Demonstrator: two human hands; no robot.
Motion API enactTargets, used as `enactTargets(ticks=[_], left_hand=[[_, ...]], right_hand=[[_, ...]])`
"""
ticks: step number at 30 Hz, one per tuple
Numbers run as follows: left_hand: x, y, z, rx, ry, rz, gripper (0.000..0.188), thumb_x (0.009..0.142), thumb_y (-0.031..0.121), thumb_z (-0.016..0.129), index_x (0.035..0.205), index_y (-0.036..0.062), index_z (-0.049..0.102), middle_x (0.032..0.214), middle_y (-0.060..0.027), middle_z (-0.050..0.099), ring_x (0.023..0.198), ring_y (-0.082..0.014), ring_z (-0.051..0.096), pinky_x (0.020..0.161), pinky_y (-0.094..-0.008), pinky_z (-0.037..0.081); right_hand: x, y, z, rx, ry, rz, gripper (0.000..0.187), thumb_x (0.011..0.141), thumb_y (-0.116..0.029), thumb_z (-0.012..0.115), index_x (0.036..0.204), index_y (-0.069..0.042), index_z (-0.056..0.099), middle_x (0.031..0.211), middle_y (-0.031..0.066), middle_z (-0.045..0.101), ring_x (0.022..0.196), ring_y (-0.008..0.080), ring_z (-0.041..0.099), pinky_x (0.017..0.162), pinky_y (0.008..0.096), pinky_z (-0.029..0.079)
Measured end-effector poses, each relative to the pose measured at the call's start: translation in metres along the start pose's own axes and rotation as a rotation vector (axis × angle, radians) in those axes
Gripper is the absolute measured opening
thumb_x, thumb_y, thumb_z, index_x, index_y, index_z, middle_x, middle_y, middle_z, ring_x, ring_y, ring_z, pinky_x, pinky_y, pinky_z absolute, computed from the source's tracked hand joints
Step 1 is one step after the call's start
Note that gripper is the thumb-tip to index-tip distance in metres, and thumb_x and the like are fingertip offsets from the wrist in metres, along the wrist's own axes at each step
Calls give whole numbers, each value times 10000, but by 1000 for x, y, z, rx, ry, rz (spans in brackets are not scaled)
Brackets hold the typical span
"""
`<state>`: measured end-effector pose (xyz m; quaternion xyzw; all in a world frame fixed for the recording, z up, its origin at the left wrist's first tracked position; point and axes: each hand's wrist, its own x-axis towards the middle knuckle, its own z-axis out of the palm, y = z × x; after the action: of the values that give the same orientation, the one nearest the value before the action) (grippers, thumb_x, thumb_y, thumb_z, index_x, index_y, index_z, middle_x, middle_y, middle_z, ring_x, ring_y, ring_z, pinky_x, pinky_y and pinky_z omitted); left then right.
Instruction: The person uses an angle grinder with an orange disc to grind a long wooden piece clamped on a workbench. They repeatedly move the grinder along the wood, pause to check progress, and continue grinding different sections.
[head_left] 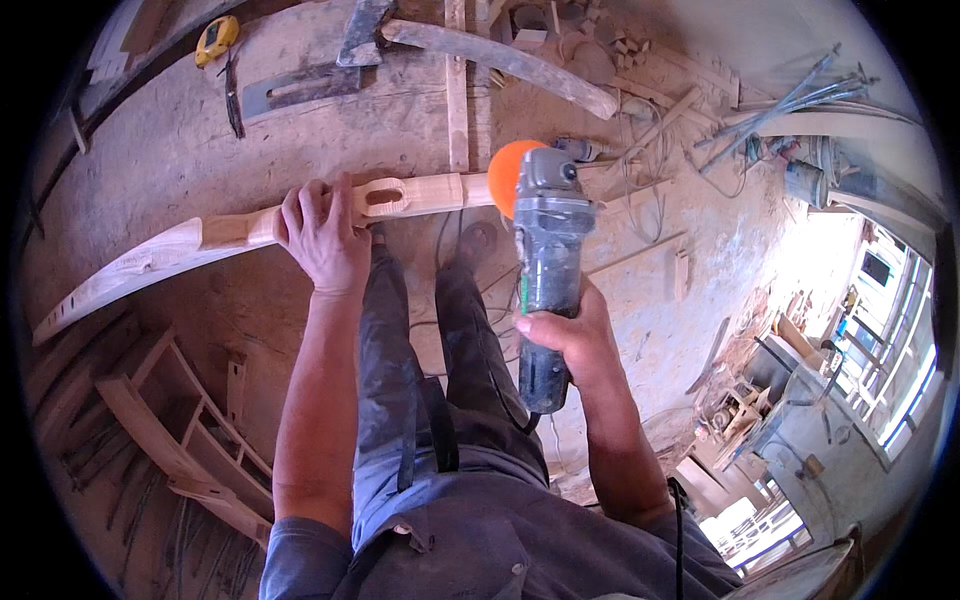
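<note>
Head view: a dusty workshop, with a bright window [905, 335] at three o'clock and a bundle of thin rods [790, 105] at two. A brown, dusty surface [300, 150] fills the upper left.

On it, from where I stand, lie a yellow tape measure [216, 40] between ten and eleven o'clock, a flat metal strip [300, 90] at eleven, and an axe [500, 66] at twelve, its worn wooden handle sloping down toward one o'clock.

A long, pale, curved wooden piece [145, 258] stretches from nine o'clock to just below twelve, with an oval slot cut near its right end. The person's left hand [325, 235] is closed over it, just left of the slot, fingers curled over the far edge.

The right hand [572, 328] wraps round a grey angle grinder [550, 262] near the centre. Its orange disc [505, 178] overlaps the wood's right end; I cannot tell whether they touch. A small green marking [524, 293] on the grinder's side is too small to read.

A wooden frame [150, 425] sits at eight o'clock.
</note>
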<state>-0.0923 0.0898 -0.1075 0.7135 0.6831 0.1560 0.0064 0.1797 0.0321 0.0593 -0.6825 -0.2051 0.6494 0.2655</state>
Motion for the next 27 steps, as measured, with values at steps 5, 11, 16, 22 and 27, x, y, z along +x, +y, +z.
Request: enactTargets(ticks=[5, 11, 16, 22, 27], left_hand=[[3, -1, -1, 8, -10, 5, 695, 619, 80, 781, 1297, 214, 700, 1190, -51, 589, 1203, -309, 540, 1089, -524, 337], [21, 6, -14, 2, -90, 1, 629, 645, 113, 831, 1255, 211, 715, 1137, -53, 613, 1141, -311, 560, 1046, -501, 382], [27, 5, -19, -6, -105, 26, 544, 679, 89, 823, 1202, 199, 728, 1098, -52, 604, 1094, -303, 566, 1026, -494, 393], [30, 4, -20, 0, -102, 45, 441, 710, 78, 792, 1136, 179, 735, 1060, -61, 592, 1061, -305, 570, 1000, -491, 408], [41, 8, -29, 0, -175, 60, 359, 720, 56, 747, 1064, 158, 725, 1054, -71, 604, 1057, -311, 576, 987, -487, 425]], right_hand=[[-3, -1, 8, 2, -47, 12, 500, 751, -114, 822, 1191, 8, 618, 897, 75, 688, 732, 179, 713, 716, 334, 581], [-11, 22, 0, 207, 40, 11, 472, 751, -120, 830, 1159, 3, 628, 905, 82, 719, 777, 172, 722, 745, 328, 582], [2, 38, 9, 35, -14, -70, 504, 733, -167, 843, 1168, -8, 643, 929, 63, 723, 812, 164, 713, 773, 333, 574], [-3, 55, 1, 37, 35, -59, 572, 711, -206, 855, 1206, -9, 647, 985, 68, 704, 903, 164, 682, 836, 342, 546], [1, 57, -3, 81, 9, -79, 593, 709, -198, 853, 1230, -11, 642, 1016, 68, 690, 934, 164, 668, 862, 344, 535]])
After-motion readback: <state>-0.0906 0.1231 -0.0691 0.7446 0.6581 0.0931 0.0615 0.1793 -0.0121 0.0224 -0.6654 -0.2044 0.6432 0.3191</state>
